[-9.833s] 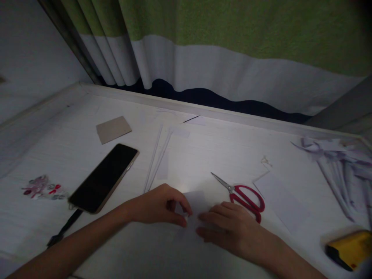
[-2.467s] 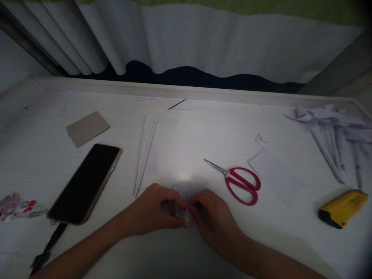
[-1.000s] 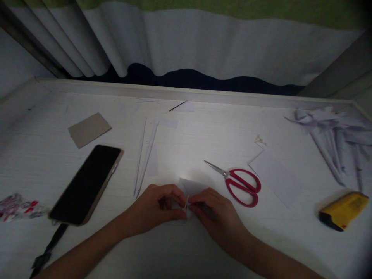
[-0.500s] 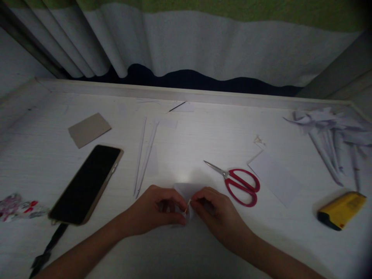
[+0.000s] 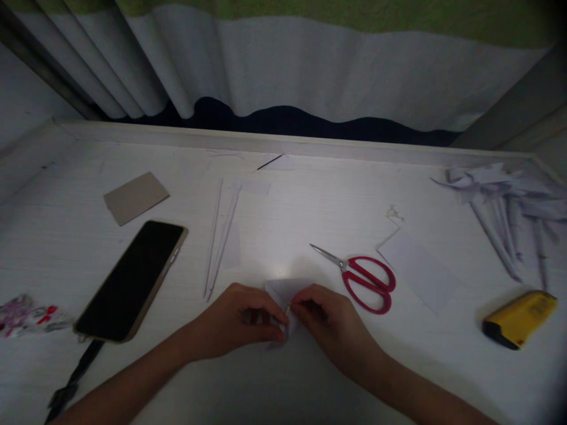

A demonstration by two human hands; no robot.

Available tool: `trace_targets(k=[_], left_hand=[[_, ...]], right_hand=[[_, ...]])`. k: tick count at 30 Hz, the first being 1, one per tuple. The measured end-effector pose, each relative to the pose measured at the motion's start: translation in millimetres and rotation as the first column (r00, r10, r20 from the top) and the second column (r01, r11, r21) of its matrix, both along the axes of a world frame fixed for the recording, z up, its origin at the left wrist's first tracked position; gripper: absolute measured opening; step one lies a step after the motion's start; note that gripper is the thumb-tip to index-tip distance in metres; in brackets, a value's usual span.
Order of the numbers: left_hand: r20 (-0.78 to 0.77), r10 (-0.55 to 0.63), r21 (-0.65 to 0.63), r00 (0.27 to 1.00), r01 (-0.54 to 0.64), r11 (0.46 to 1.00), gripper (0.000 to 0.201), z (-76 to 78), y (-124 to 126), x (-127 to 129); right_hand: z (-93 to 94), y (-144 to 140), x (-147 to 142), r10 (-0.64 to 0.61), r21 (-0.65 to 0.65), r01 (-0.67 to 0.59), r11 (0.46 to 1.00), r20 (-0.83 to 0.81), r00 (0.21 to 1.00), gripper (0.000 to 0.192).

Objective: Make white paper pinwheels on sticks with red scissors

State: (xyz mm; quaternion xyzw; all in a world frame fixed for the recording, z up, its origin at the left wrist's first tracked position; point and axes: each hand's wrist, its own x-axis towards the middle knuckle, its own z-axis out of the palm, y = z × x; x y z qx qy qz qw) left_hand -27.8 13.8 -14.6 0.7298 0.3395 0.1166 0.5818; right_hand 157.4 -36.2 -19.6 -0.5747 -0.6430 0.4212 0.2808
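My left hand [image 5: 241, 316] is closed, its thumb and fingers curled around a small folded piece of white paper that they mostly hide. Close beside it, my right hand [image 5: 332, 319] pinches a thin pale stick [image 5: 288, 308], and its tip points toward the left fingertips. A sheet of white paper [image 5: 287, 286] shows beneath and beyond both hands. Just right of my right hand lie scissors [image 5: 370, 283] with red handles, blades pointing left. Whether the stick touches the folded paper is hidden by the fingers.
At left lie a black-screened phone [image 5: 133, 280], a grey card [image 5: 136, 198] and a clear patterned wrapper [image 5: 33, 316]. Thin white paper rods [image 5: 225, 242] lie mid-table. Rightward are a white card [image 5: 419, 268], small pale sticks [image 5: 394, 213], a yellow cutter [image 5: 520, 319] and crumpled paper [image 5: 500, 183].
The fingertips of both hands have shifted slightly, and less of the pale stick shows between them. The things on the table stay where they were.
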Motion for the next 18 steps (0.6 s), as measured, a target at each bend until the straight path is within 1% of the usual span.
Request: trace_targets(k=[10, 15, 18], left_hand=[[-0.031, 0.042, -0.108, 0.999, -0.045, 0.993, 0.014, 0.8, -1.5, 2.8], [-0.059, 0.055, -0.08, 0.997, -0.06, 0.995, 0.014, 1.4, -1.9, 3.7], [-0.056, 0.062, -0.107, 0.997, -0.067, 0.992, 0.013, 0.9, -2.0, 3.6]], right_hand=[[-0.9, -1.2, 0.3, 0.017, -0.008, -0.017, 1.0, -0.045, 0.999, 0.014], [-1.9, -0.6, -0.7, 0.007, -0.014, -0.008, 1.0, -0.051, 0.999, 0.014], [-2.6, -1.1, -1.0, 0.0, -0.016, -0.001, 1.0, -0.057, 0.998, 0.014]])
